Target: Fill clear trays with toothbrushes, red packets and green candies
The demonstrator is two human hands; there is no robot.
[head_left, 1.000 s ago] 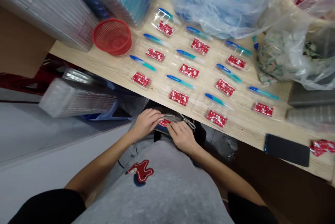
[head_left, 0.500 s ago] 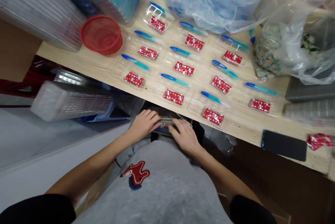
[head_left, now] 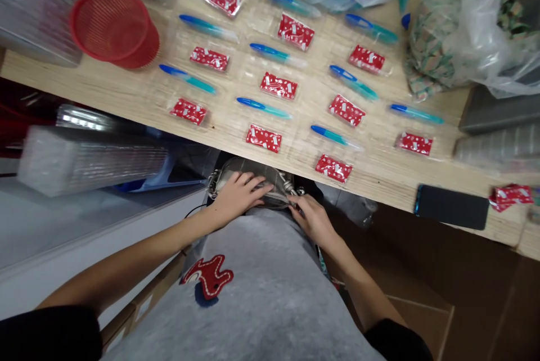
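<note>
A small grey bag (head_left: pixel 274 176) with a zipper and cord rests on my lap, just under the table edge. Flat across its top lies my left hand (head_left: pixel 241 192), fingers stretched out. My right hand (head_left: pixel 310 213) pinches the bag at its right end, by the zipper and a knotted cord (head_left: pixel 288 185); the exact bit between the fingertips is hard to make out. On the table beyond, blue-and-teal pens (head_left: pixel 264 108) and red patterned packets (head_left: pixel 264 138) lie in clear plastic trays, in rows.
A red mesh basket (head_left: pixel 113 26) stands at the table's left, near stacked clear trays (head_left: pixel 34 12). Plastic bags (head_left: pixel 476 35) fill the back right. A dark phone (head_left: pixel 451 206) lies near the front edge, beside red packets (head_left: pixel 511 196). More stacked trays (head_left: pixel 93 158) sit lower left.
My right hand has shifted to the right end of the bag and closed there. The left hand now lies over the bag, more of which shows. The view has tilted down and shifted.
</note>
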